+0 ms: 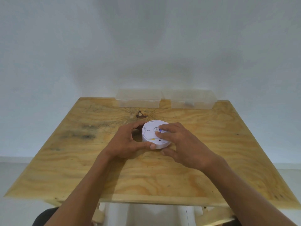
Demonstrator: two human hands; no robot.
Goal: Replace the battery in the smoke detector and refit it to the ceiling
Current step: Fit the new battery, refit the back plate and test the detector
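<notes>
A round white smoke detector [150, 133] lies back side up on the plywood table [91, 160], near its middle. My left hand [128, 141] curls around the detector's left rim, thumb at the near edge, fingers at the far edge. My right hand [179, 142] rests on the detector's right side, its fingertips pressing on the back face beside a small blue part [160, 130]. A bit of yellow [152, 139] shows in a slot on the back. The right half of the detector is hidden under my fingers.
Two clear plastic boxes stand along the table's far edge against the white wall: one at the middle [138, 98], one to the right [192, 99] with a small dark item inside. A dark knot [141, 114] marks the wood behind the detector.
</notes>
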